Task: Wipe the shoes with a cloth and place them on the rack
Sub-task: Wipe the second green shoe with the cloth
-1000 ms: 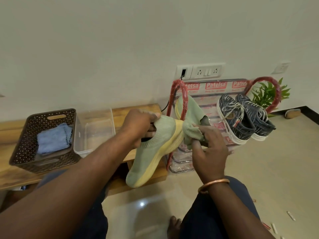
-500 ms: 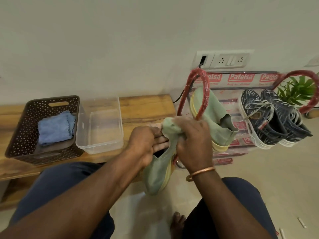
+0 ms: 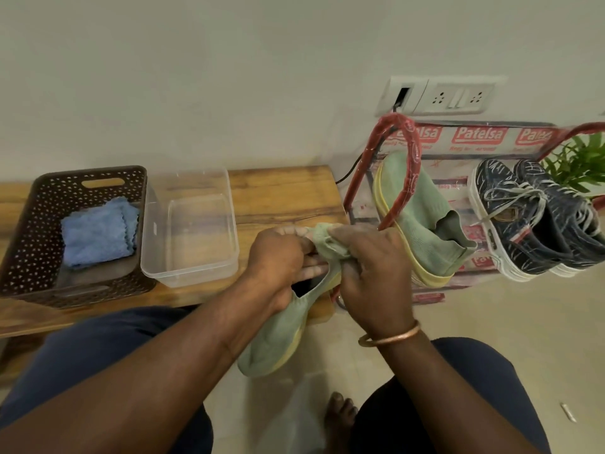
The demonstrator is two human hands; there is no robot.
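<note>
I hold a green knit shoe with a yellow sole (image 3: 278, 342) over the floor, toe pointing down. My left hand (image 3: 278, 257) grips its collar, with fingers inside the opening. My right hand (image 3: 370, 276) is closed on a bunched green cloth (image 3: 322, 239) pressed against the shoe's heel. The matching green shoe (image 3: 422, 217) rests tilted on the red-framed rack (image 3: 411, 149) to the right. A pair of dark blue patterned sneakers (image 3: 530, 217) sits on the same shelf further right.
A wooden bench (image 3: 281, 191) stands along the wall. It carries a brown perforated basket (image 3: 29, 231) with a folded blue cloth (image 3: 98, 231) and a clear plastic tub (image 3: 190, 276). A plant (image 3: 579, 162) stands behind the rack. My bare foot (image 3: 340, 414) is on the floor.
The held shoe has swung from lying across to hanging toe down. My right hand with the cloth has moved from its side up onto the heel, beside my left hand.
</note>
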